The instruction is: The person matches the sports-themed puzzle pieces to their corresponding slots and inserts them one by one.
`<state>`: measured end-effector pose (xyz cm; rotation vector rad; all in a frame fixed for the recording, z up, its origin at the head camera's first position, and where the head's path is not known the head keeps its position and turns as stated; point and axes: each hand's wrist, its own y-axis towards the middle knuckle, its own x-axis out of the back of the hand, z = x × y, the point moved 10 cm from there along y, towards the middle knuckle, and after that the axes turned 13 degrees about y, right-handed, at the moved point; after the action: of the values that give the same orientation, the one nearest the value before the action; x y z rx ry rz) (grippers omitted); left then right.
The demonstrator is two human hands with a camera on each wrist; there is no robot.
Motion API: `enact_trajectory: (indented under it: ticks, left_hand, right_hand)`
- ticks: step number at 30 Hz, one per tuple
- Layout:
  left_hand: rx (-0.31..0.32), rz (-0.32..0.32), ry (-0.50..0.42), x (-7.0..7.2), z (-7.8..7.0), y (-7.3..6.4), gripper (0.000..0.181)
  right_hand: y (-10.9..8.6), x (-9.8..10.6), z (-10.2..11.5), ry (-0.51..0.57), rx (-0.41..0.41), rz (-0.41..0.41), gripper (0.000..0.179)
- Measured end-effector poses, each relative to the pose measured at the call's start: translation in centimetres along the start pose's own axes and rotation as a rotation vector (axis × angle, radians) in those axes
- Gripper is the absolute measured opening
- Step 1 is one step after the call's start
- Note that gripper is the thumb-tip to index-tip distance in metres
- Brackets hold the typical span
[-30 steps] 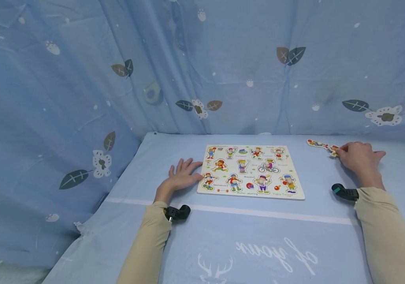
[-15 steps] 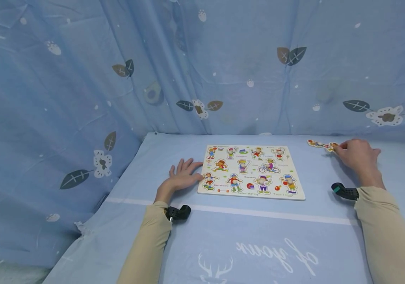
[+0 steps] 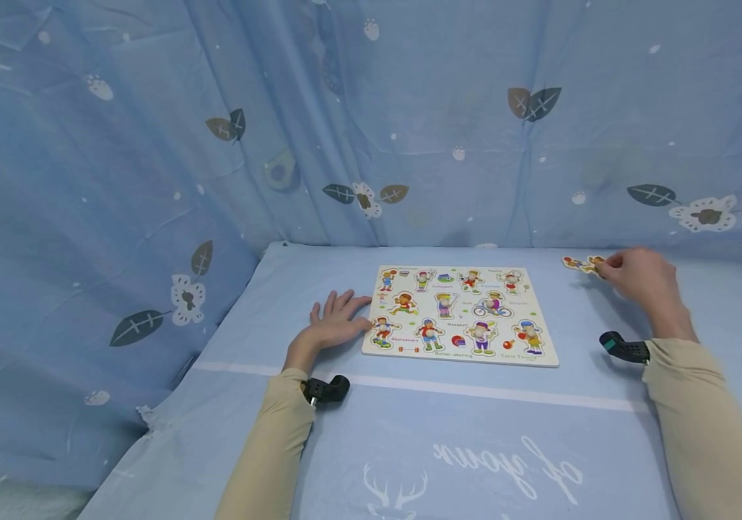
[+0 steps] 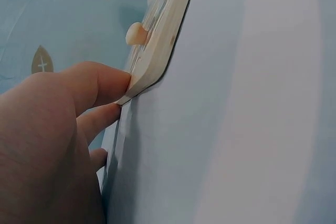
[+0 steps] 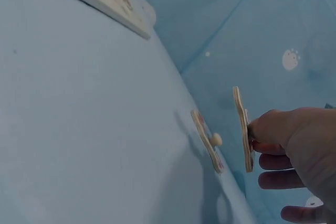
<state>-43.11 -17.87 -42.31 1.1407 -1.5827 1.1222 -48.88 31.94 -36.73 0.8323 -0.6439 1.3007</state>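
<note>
A wooden knob puzzle board [image 3: 462, 361] with cartoon sports figures lies flat on the table. My left hand [image 3: 332, 323] rests at its left edge, fingers spread; in the left wrist view the thumb [image 4: 100, 82] touches the board's corner. My right hand [image 3: 645, 280] pinches a puzzle piece [image 3: 593, 264], a small cut-out figure. In the right wrist view this held piece [image 5: 242, 129] is tilted on edge and raised off the table. A second puzzle piece [image 3: 569, 262] with a round knob lies on the table just beyond, partly overlapped by the held one in the head view.
The table [image 3: 449, 440] is covered with a light blue cloth. Behind and to the left hangs a blue patterned curtain [image 3: 423, 130]. A black camera mount sits on each wrist.
My right hand has lifted the puzzle piece off the table and carried it left and slightly away, over the other piece. The left hand and the board have stayed put.
</note>
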Motion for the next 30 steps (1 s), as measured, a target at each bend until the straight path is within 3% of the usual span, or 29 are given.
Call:
enact_trajectory:
  ticks: [18, 30]
  left_hand:
    - [0.007, -0.002, 0.006, 0.1, 0.1, -0.1, 0.066]
    - [0.004, -0.003, 0.008, 0.1, 0.1, -0.2, 0.066]
  right_hand:
    - [-0.2, -1.0, 5.5, -0.007, 0.117, 0.031, 0.037]
    - [-0.9, -1.6, 10.8, -0.024, 0.230, 0.018, 0.037]
